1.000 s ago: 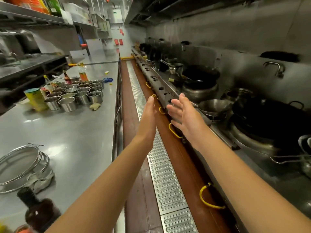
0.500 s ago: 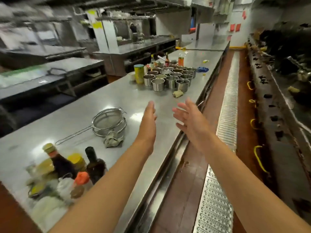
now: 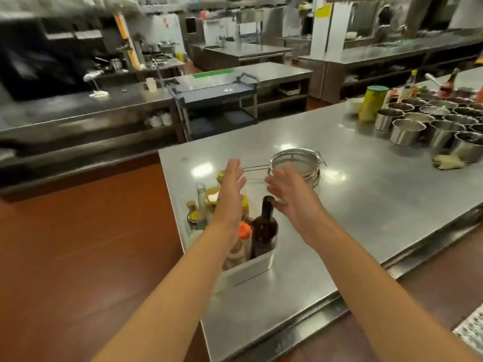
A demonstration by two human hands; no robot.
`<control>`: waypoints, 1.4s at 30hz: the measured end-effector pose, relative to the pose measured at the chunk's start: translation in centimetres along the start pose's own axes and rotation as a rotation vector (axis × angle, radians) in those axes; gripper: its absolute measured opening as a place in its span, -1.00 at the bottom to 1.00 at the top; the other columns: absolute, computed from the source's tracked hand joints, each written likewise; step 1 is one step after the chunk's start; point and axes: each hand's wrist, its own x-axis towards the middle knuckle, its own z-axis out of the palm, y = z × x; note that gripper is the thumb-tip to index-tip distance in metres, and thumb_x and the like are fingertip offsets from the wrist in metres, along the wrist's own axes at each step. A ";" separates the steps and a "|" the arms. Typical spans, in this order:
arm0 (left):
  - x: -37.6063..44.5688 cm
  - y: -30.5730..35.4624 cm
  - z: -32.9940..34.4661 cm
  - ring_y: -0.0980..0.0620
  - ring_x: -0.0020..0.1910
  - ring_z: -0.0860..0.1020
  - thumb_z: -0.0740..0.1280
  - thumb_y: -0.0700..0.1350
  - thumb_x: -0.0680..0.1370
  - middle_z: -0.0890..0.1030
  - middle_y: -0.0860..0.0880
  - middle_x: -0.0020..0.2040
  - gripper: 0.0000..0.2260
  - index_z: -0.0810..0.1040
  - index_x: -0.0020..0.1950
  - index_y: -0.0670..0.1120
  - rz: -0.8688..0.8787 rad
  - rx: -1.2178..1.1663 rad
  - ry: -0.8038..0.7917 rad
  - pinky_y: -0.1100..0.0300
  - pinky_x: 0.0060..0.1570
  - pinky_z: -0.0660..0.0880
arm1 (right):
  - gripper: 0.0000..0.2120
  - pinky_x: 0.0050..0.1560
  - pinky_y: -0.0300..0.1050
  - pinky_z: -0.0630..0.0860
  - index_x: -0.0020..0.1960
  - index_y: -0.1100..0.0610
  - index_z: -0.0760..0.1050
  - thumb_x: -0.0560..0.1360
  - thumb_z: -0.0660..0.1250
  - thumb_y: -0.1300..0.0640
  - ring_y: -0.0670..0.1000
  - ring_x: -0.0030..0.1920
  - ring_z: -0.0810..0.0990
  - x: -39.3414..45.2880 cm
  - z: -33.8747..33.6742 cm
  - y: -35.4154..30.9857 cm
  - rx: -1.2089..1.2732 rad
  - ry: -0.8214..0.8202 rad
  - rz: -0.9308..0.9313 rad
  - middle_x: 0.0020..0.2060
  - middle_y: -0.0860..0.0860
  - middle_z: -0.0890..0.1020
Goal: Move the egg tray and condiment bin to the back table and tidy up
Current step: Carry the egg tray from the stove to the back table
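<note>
A white condiment bin (image 3: 251, 267) stands at the near left corner of the steel table (image 3: 366, 205). It holds a dark brown bottle (image 3: 264, 228), an orange-capped bottle (image 3: 244, 235) and several jars. My left hand (image 3: 231, 189) hovers over the bin with straight fingers, holding nothing. My right hand (image 3: 290, 194) is just right of the brown bottle's neck, fingers spread and empty. No egg tray is in view.
Stacked wire strainers (image 3: 295, 164) lie beyond my hands. Several steel cups (image 3: 428, 124) and a yellow can (image 3: 371, 103) crowd the table's right end, with a rag (image 3: 448, 162) nearby. A blue cart (image 3: 217, 100) and more steel tables stand behind.
My view has swung left from the stove line to the steel table. The condiment bin has come under my raised, empty hands, which keep the same open pose.
</note>
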 end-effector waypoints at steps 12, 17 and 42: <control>1.8 -0.8 -6.7 0.02 0.53 0.20 -0.07 0.35 0.58 0.20 0.10 0.58 -0.44 0.17 0.54 0.19 -0.102 0.019 0.105 -0.10 0.47 0.07 | -0.50 0.48 0.11 0.28 0.52 0.09 0.28 0.67 0.05 -0.13 0.05 0.42 0.41 2.9 6.0 0.4 -0.066 -0.086 0.013 0.45 0.05 0.43; 3.2 0.2 -2.7 0.01 0.53 0.21 -0.08 0.35 0.59 0.19 0.08 0.59 -0.42 0.17 0.56 0.15 -0.039 0.022 0.064 -0.08 0.48 0.06 | -0.52 0.47 0.12 0.29 0.45 0.09 0.36 0.66 0.05 -0.15 0.06 0.41 0.42 3.9 2.5 -0.6 -0.054 -0.049 -0.024 0.45 0.06 0.43; 7.2 -2.8 41.7 0.15 0.34 0.35 -0.04 0.33 0.61 0.29 0.09 0.53 -0.48 0.27 0.51 0.16 0.012 0.011 -0.471 0.02 0.41 0.16 | -0.52 0.27 -0.02 0.44 0.39 0.02 0.42 0.62 0.09 -0.23 -0.02 0.26 0.52 4.4 -39.8 -9.3 0.123 0.423 -0.249 0.27 -0.01 0.56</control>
